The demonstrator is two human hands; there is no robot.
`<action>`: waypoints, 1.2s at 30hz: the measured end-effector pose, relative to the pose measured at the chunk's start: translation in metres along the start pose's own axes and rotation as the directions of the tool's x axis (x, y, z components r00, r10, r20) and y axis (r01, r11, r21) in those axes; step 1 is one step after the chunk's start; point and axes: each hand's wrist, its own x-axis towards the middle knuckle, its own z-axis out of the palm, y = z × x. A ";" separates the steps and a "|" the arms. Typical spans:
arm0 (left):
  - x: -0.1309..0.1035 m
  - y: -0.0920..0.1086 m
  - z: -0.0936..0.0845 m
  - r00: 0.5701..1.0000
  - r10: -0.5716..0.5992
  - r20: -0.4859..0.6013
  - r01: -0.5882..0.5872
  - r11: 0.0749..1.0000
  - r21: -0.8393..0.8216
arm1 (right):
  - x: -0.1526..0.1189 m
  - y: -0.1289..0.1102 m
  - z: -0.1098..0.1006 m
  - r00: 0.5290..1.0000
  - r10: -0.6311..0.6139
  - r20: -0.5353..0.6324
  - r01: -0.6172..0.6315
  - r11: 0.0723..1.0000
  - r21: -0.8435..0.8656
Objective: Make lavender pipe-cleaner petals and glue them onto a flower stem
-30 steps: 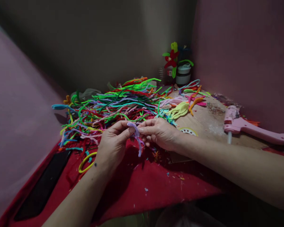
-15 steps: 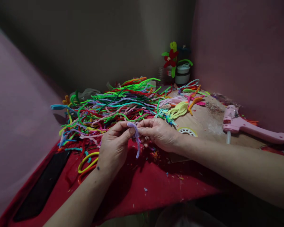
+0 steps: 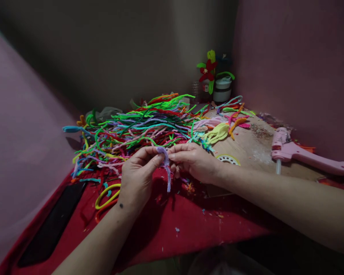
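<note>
A short lilac pipe cleaner [image 3: 168, 179] is bent over at the top, with its tail hanging down between my hands. My left hand [image 3: 139, 173] pinches it near the bend between thumb and forefinger. From the other side my right hand [image 3: 190, 160] holds it with thumb and forefinger, the fingertips almost meeting the left ones. Part of the pipe cleaner is hidden behind the fingers. Just behind both hands lies a large heap of coloured pipe cleaners [image 3: 143, 124].
A pink glue gun [image 3: 283, 147] lies at the right, near a roll of tape [image 3: 227, 159]. Yellow and orange scissor handles [image 3: 99, 200] and a black phone [image 3: 53, 225] are at the left. Behind stands a red pipe-cleaner flower [image 3: 208, 71] beside a pale jar [image 3: 222, 91]. A red cloth [image 3: 189, 229] covers the front.
The view has shifted slightly. Both hands keep their pinch, and the lilac pipe cleaner is turned a little, its tail now hanging straighter.
</note>
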 end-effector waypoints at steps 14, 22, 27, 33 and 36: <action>0.003 0.004 -0.003 0.991 -0.031 0.129 0.017 0.994 0.110 | -0.001 0.000 0.002 0.988 -0.038 -0.151 -0.006 0.961 -0.278; 0.001 0.008 -0.001 0.988 0.013 0.154 -0.067 0.935 0.349 | 0.000 0.007 -0.001 0.999 -0.013 -0.050 0.003 0.982 -0.189; 0.000 0.008 -0.004 0.980 0.112 0.167 -0.187 0.816 0.548 | 0.000 0.007 0.000 0.998 -0.002 -0.070 -0.018 0.960 -0.280; 0.004 0.008 -0.008 0.978 0.015 0.206 -0.102 0.903 0.417 | -0.001 0.000 0.004 0.988 0.002 -0.155 -0.063 0.918 -0.391; 0.005 0.008 -0.008 0.975 -0.063 0.214 -0.007 0.951 0.310 | -0.003 -0.003 0.006 0.983 -0.003 -0.184 -0.084 0.883 -0.462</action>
